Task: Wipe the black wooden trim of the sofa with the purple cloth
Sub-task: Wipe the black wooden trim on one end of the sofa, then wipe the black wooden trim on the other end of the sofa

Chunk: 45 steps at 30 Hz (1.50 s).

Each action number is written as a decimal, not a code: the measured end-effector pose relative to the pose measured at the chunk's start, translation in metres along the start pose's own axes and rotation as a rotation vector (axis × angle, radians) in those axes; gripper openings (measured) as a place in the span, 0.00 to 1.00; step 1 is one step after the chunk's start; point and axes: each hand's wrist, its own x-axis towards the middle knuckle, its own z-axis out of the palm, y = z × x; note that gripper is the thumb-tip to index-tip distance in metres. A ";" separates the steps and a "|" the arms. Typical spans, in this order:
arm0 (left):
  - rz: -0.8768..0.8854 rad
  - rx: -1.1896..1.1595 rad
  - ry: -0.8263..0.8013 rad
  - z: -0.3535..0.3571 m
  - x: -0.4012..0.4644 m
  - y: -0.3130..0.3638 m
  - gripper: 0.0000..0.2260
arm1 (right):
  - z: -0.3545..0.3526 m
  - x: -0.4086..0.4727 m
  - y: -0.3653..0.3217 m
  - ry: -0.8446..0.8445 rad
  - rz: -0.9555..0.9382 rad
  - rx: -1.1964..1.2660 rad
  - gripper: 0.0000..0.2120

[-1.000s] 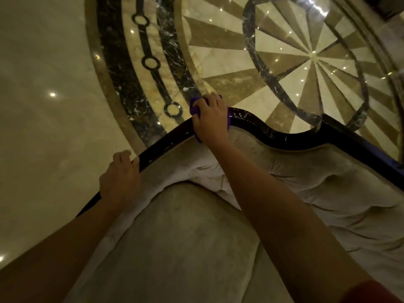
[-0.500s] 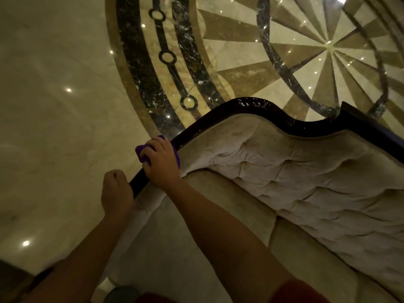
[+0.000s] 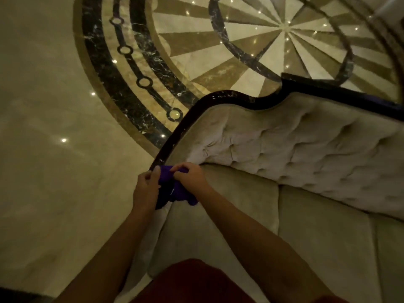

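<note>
Grip: both hands are closing on the purple cloth [image 3: 169,189]; the left hand [image 3: 146,189] is pinching its left edge with thumb and fingers, and the right hand [image 3: 190,178] is clamping the top of the bunch with curled fingers.
Cloth: it is hanging bunched between the two hands, its lower folds drooping toward the seat; I cannot tell whether its top is touching the wood just now.
Place: the hands are working at the near left end of the sofa [image 3: 306,226], just where the black wooden trim [image 3: 175,136] is running down toward the front of the armrest.
Trim: it is curving from that near end up along the left edge, rounding the back corner, then dipping and running on along the far right edge of the backrest.
Upholstery: pale tufted padding is lying inside the trim, with the seat cushions below it.
Floor: polished marble with a dark inlaid ring and a sunburst is showing beyond the sofa, well apart from the hands.
Step in hand: judging by the two-handed hold, the person is refolding or regripping the cloth rather than stroking the wood.
Next move: it is calling for one hand to take the cloth alone, press a flat fold onto the trim at the near end, and keep it on the narrow wood without dragging across the padding.
</note>
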 end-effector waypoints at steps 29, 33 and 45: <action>-0.018 0.286 -1.364 0.265 -0.443 -0.076 0.36 | -0.236 -0.558 0.229 0.978 -0.107 -0.111 0.15; -0.018 0.300 -1.415 0.297 -0.505 -0.109 0.24 | -0.222 -0.611 0.266 0.949 -0.152 -0.250 0.11; -0.061 0.266 -1.465 0.398 -0.604 -0.170 0.13 | -0.246 -0.704 0.379 1.428 0.208 0.626 0.22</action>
